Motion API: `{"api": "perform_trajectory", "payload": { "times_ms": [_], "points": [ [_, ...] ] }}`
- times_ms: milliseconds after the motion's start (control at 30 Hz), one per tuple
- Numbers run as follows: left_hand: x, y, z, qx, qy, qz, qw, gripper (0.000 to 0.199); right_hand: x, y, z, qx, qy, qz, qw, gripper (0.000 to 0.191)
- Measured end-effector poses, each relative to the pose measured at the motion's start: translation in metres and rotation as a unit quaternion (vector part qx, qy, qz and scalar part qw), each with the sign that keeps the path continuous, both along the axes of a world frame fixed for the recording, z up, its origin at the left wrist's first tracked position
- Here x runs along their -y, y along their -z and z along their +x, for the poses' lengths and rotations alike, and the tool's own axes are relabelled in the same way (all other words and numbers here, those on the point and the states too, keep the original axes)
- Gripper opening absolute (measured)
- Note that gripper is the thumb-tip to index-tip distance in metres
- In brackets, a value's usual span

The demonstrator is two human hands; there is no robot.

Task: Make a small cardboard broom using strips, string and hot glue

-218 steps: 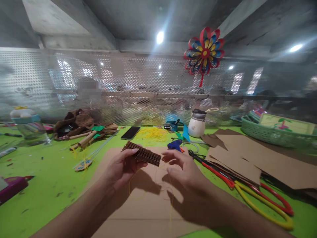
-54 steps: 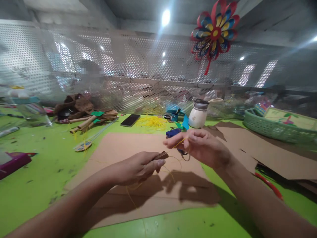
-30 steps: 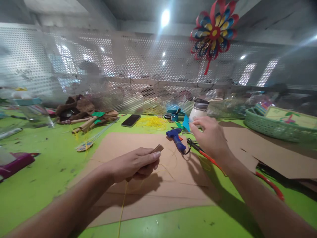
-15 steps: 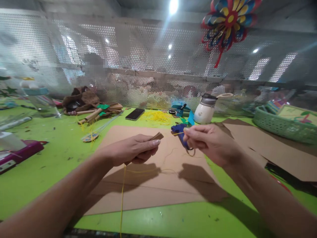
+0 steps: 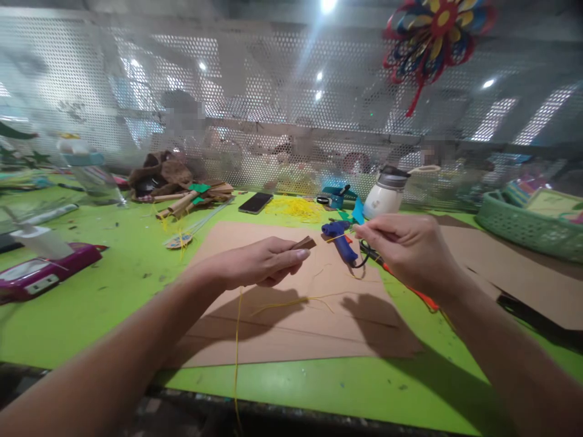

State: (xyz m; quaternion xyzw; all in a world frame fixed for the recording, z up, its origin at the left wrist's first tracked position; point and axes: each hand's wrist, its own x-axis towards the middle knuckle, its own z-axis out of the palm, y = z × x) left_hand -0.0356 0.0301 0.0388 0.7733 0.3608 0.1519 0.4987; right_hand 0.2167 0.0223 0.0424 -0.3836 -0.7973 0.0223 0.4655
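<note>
My left hand (image 5: 262, 264) is closed around a small folded strip of brown cardboard (image 5: 305, 243), whose end sticks out past the thumb. Below that hand a long yellow string (image 5: 237, 358) hangs down over the table edge. My right hand (image 5: 407, 246) pinches a thin yellow strand (image 5: 337, 238) between thumb and fingertips; whether it joins the hanging string cannot be made out. Behind the right fingers, a blue glue gun (image 5: 342, 241) lies at the far right part of a flat cardboard sheet (image 5: 291, 346). More yellow string (image 5: 291, 302) rests on the sheet.
A phone (image 5: 255, 203), a yellow shredded pile (image 5: 296, 209) and a white bottle (image 5: 386, 194) line the back. Rolled cardboard pieces (image 5: 182, 203) lie left of them. A purple power strip (image 5: 54, 273) sits left; a green basket (image 5: 523, 218) stands right.
The view has shifted slightly, so both hands appear farther right. My right hand has moved off the glue gun in view, uncovering more of its handle. Both hands keep their holds.
</note>
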Motion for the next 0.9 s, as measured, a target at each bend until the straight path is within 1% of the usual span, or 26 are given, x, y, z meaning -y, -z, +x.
{"api": "perform_trajectory", "payload": {
  "times_ms": [100, 133, 167, 200, 233, 267, 300, 367, 400, 467, 500, 533, 567, 633, 700, 900],
  "points": [
    [0.002, -0.001, 0.002, -0.010, -0.002, 0.007, 1.000, 0.042, -0.003, 0.000, 0.002, -0.003, 0.005, -0.010, 1.000, 0.027],
    [0.002, -0.001, 0.002, -0.014, -0.005, 0.012, 1.000, 0.042, -0.005, 0.000, 0.004, -0.014, 0.002, -0.032, 0.999, 0.027],
    [0.002, -0.001, 0.001, -0.018, -0.007, 0.015, 1.000, 0.042, -0.006, 0.000, 0.005, -0.032, -0.011, -0.074, 0.997, 0.028],
    [0.002, 0.000, 0.001, -0.018, -0.006, 0.014, 1.000, 0.042, -0.008, 0.000, 0.006, -0.063, -0.040, -0.131, 0.989, 0.028],
    [0.002, 0.002, -0.001, -0.013, -0.003, 0.005, 1.000, 0.042, -0.009, 0.000, 0.007, -0.107, -0.083, -0.195, 0.971, 0.028],
    [0.001, 0.003, -0.002, -0.004, 0.004, -0.011, 1.000, 0.043, -0.009, -0.001, 0.008, -0.162, -0.136, -0.253, 0.944, 0.028],
    [0.001, 0.005, -0.003, 0.007, 0.012, -0.030, 0.999, 0.043, -0.009, -0.001, 0.007, -0.218, -0.193, -0.295, 0.910, 0.028],
    [0.000, 0.008, -0.003, 0.022, 0.023, -0.061, 0.998, 0.045, -0.006, -0.002, 0.005, -0.298, -0.290, -0.330, 0.847, 0.028],
    [0.001, 0.009, -0.002, 0.025, 0.026, -0.069, 0.997, 0.045, -0.003, -0.002, 0.002, -0.310, -0.329, -0.337, 0.826, 0.027],
    [0.003, 0.009, 0.001, 0.021, 0.033, -0.074, 0.996, 0.045, 0.000, -0.002, -0.002, -0.296, -0.386, -0.353, 0.799, 0.026],
    [0.005, 0.009, 0.003, 0.017, 0.038, -0.075, 0.996, 0.044, 0.001, -0.001, -0.004, -0.291, -0.397, -0.362, 0.792, 0.026],
    [0.006, 0.009, 0.005, 0.012, 0.043, -0.074, 0.996, 0.044, 0.001, -0.001, -0.005, -0.296, -0.392, -0.368, 0.790, 0.026],
    [0.007, 0.008, 0.007, 0.006, 0.047, -0.069, 0.997, 0.044, 0.000, -0.001, -0.006, -0.311, -0.373, -0.370, 0.792, 0.026],
    [0.008, 0.008, 0.011, -0.005, 0.053, -0.048, 0.997, 0.044, -0.002, -0.001, -0.007, -0.352, -0.314, -0.372, 0.800, 0.029],
    [0.009, 0.008, 0.014, -0.011, 0.054, -0.025, 0.998, 0.044, -0.004, -0.002, -0.007, -0.382, -0.274, -0.368, 0.802, 0.029],
    [0.011, 0.014, 0.021, -0.010, 0.044, 0.015, 0.999, 0.045, -0.004, -0.005, -0.007, -0.400, -0.228, -0.363, 0.810, 0.028]
  ]
}}
